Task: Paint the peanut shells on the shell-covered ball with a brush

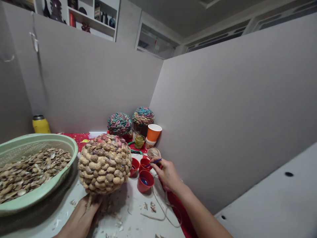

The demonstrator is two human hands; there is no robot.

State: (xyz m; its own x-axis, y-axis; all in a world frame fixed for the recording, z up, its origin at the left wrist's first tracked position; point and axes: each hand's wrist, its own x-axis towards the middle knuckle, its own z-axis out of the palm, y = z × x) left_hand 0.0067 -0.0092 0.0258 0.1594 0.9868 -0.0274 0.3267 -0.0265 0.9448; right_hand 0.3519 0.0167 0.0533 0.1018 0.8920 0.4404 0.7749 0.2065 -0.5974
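Observation:
A round ball covered in peanut shells (105, 168) sits in front of me, mostly tan with pink and purple paint on its top. My left hand (86, 206) holds it up from below, its fingers hidden behind the ball. A thin cord hangs down over that hand. My right hand (165, 172) pinches a slim blue paintbrush (156, 161), whose tip points down into a red cup (144, 162). Close by stand another red cup (145, 185) with dark blue liquid and a third red cup (134, 166), partly behind the ball.
At left, a green basket (74, 148) holds loose shells. Two painted shell balls, one nearer (119, 124) and one farther (143, 115), stand at the back beside an orange paper cup (153, 134). Twine (160, 216) and shell bits lie on the table. A grey panel (223, 109) rises at right.

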